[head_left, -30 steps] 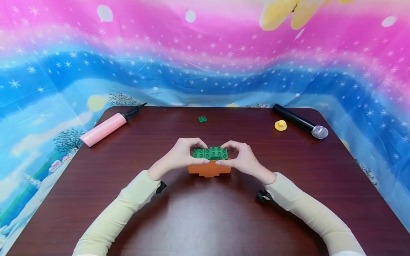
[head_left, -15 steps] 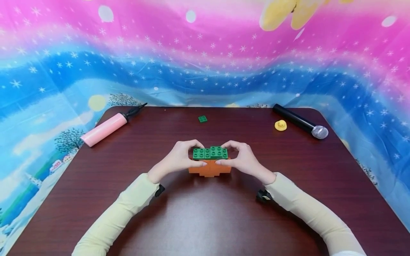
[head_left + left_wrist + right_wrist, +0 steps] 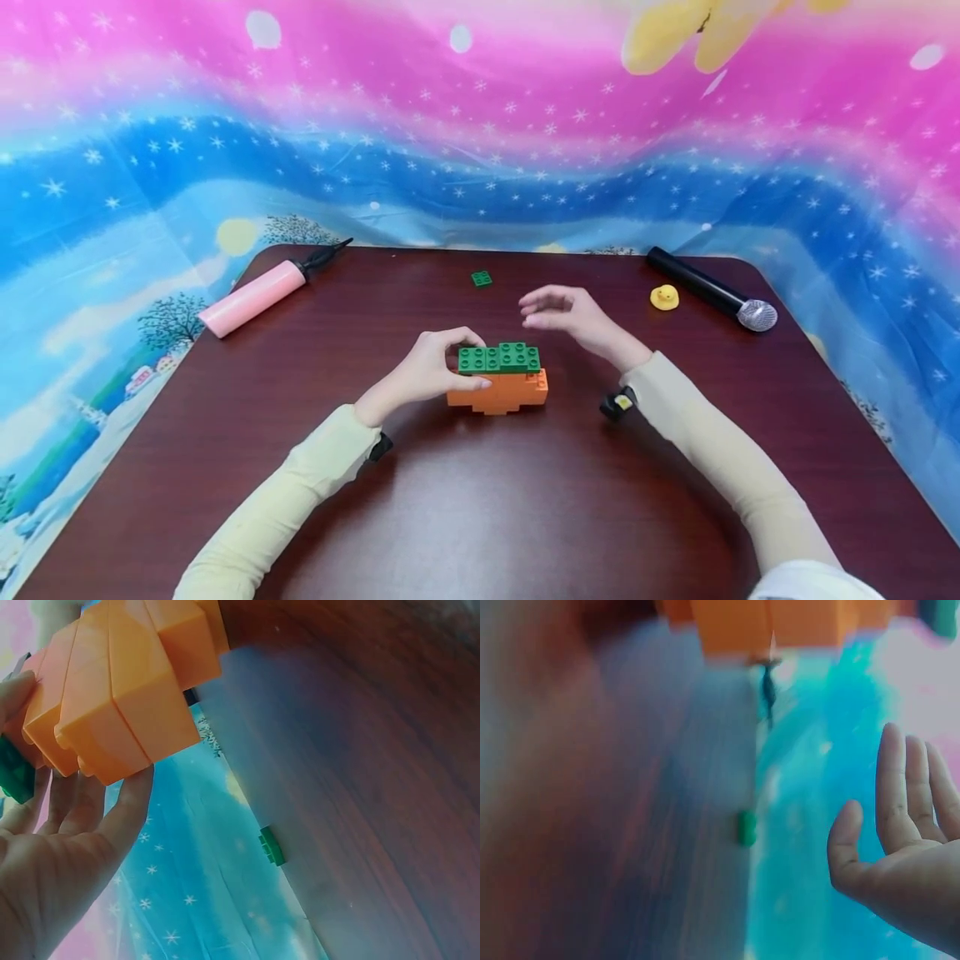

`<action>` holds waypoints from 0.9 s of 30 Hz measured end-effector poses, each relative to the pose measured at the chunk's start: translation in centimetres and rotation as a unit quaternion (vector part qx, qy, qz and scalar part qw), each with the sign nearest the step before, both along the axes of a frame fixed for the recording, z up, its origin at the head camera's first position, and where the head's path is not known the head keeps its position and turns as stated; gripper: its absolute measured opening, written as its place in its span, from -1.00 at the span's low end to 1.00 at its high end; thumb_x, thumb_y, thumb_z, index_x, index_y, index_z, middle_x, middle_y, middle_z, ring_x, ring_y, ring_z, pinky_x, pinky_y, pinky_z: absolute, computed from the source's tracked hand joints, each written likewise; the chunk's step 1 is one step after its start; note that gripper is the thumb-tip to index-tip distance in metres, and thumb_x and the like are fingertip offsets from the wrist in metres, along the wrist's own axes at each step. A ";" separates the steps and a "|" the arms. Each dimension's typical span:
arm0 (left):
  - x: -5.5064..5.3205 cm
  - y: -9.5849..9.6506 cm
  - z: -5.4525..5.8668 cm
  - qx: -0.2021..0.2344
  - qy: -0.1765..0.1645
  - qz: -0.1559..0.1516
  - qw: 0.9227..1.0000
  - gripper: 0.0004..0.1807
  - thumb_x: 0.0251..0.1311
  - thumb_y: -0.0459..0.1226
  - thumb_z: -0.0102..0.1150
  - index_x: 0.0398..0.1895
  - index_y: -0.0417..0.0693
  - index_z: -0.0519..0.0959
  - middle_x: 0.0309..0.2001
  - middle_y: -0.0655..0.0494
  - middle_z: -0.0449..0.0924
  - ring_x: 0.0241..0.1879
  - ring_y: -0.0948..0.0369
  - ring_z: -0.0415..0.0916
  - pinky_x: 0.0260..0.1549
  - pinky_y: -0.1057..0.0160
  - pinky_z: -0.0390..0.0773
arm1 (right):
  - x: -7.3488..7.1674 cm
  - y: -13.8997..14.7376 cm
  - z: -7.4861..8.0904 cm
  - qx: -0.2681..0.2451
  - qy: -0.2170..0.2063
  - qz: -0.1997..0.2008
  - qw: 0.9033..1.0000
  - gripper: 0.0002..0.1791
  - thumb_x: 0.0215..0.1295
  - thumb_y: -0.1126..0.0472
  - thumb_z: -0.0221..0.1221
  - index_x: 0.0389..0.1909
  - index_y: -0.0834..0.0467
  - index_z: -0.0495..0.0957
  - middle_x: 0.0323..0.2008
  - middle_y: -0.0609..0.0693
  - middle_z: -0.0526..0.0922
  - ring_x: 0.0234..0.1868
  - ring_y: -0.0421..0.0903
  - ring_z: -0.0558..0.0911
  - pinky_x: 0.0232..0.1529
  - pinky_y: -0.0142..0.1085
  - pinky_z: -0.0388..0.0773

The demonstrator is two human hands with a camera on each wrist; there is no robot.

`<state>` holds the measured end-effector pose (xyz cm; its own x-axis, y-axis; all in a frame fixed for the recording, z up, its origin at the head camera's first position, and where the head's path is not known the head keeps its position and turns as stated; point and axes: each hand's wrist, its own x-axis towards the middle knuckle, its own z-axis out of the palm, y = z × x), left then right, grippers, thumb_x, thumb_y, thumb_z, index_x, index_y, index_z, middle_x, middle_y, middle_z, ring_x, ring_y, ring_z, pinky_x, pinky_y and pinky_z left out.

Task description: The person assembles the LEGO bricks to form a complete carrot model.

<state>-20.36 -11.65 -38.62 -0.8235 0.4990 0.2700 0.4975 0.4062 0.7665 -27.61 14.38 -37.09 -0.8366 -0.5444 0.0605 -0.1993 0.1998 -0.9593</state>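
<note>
A block build stands on the table in the head view, with orange bricks (image 3: 506, 396) narrowing toward the base and green bricks (image 3: 517, 357) along its top. My left hand (image 3: 423, 367) grips the build's left side, thumb on the near face and fingers behind. In the left wrist view the orange bricks (image 3: 127, 682) rest against those fingers. Off the build, to its upper right, my right hand (image 3: 573, 321) is raised with fingers relaxed and nothing in them. Farther back lies a small green brick (image 3: 481, 278) with studs up.
A pink hand pump (image 3: 255, 296) with a black nozzle lies at the table's back left. At the back right are a yellow rubber duck (image 3: 664, 297) and a black microphone (image 3: 708, 287) with a silver head. A patterned cloth (image 3: 465, 192) hangs behind the brown table (image 3: 480, 508).
My right hand has let go of the build's right side and moved up and away toward the back. The left hand keeps its grip. The whole view has shifted slightly.
</note>
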 end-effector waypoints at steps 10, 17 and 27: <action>0.0 -0.4 0.0 -0.013 0.000 0.018 1.000 -0.59 -0.08 -0.15 0.49 -0.14 0.00 0.58 -0.28 0.15 0.62 -0.72 0.19 0.21 -0.54 0.33 0.38 | -9.0 -4.0 -2.7 0.072 -0.059 -0.073 0.993 -0.42 0.22 0.19 0.28 0.24 0.27 0.40 0.13 0.27 0.54 -0.19 -0.14 0.72 0.02 -0.04 0.57; 0.1 0.0 -0.2 -0.014 -0.009 0.011 1.000 -0.61 -0.05 -0.14 0.47 -0.13 0.02 0.58 -0.17 0.15 0.63 -0.66 0.06 0.29 -0.44 0.26 0.44 | -11.1 -5.5 -4.6 0.114 -0.075 -0.093 0.986 -0.38 0.23 0.20 0.27 0.29 0.22 0.34 0.18 0.23 0.47 -0.09 -0.01 0.69 -0.32 -0.27 0.64; 0.5 -0.3 -0.1 -0.016 -0.013 0.017 1.000 -0.61 -0.04 -0.15 0.46 -0.13 -0.01 0.59 -0.18 0.13 0.63 -0.47 0.11 0.41 -0.40 0.30 0.47 | -12.3 -7.6 -4.9 0.136 -0.099 -0.097 0.981 -0.29 0.24 0.29 0.25 0.39 0.17 0.21 0.27 0.24 0.35 0.04 0.10 0.60 -0.42 -0.38 0.55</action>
